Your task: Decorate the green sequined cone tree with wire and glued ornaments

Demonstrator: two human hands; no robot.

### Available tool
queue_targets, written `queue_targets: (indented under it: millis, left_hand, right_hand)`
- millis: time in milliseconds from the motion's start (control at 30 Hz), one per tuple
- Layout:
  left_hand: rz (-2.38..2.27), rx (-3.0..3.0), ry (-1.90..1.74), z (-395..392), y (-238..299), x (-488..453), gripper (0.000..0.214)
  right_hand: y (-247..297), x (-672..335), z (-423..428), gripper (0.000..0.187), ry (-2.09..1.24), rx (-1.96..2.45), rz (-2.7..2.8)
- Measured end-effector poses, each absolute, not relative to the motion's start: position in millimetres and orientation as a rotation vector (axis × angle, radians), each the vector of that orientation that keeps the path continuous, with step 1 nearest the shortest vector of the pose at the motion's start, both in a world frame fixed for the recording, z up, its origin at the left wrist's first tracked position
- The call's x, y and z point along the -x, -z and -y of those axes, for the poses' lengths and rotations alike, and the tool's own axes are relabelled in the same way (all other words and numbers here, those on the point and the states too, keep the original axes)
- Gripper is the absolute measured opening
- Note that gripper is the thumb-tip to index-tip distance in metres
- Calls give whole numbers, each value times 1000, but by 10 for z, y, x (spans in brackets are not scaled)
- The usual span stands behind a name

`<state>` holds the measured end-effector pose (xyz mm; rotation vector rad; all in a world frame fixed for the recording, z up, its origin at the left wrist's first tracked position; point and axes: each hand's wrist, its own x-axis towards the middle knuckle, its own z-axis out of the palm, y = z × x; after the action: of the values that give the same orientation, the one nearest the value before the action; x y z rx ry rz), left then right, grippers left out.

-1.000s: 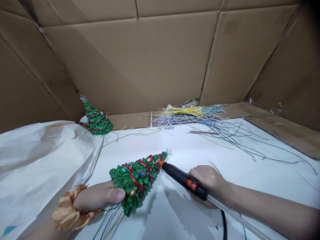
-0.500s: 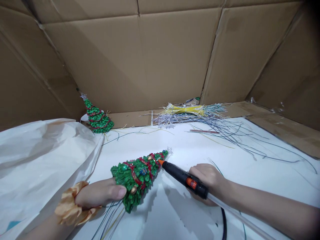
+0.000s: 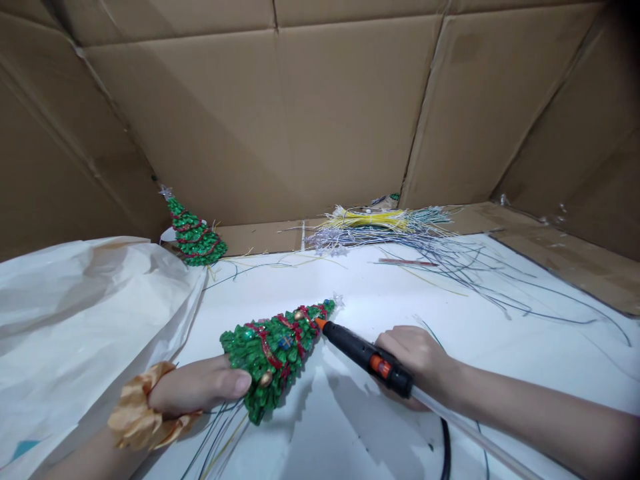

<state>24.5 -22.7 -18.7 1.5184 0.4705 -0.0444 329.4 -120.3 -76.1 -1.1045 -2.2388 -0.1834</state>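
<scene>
Left hand [image 3: 200, 393] clamped on tree base [image 3: 273, 353], right hand [image 3: 415, 360] gripping glue gun [image 3: 365, 357]; nozzle seemingly touching treetop — hold tree steady, squeeze gently

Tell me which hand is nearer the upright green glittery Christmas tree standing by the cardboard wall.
Left. The left hand lies below that standing tree; the right hand is far off to its right.

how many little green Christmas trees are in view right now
2: one glittery green cone tree tilted in the left hand, another standing by the cardboard wall; none seem hidden.
</scene>
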Motion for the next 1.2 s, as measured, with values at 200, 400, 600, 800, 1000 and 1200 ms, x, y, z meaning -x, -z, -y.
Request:
queue_targets:
  millis: [200,400,600,800,1000,1200]
  left_hand:
    - [-461,-1532,-1,220,207,-251,55]
    - [-304,-1579,4,163,280,-226,51]
    - [-304,-1588,11,129,321,-197,50]
    - [-322,-1584,40,155,256,-232,51]
    - [-350,-1611,41,149,268,-204,53]
    - [-362,-1571,27,167,250,-242,56]
  right_hand:
    - [763,-3305,1209,12,186,1122,2231]
    - [758,-3302,1217,12,194,1121,2223]
    - [737,-3302,1218,12,185,1112,2245]
    - [722,-3310,1226,11,133,1117,2265]
    - [736,-3321,1247,8,31,1149,2265]
    - [731,-3319,1237,11,-178,1380,1990]
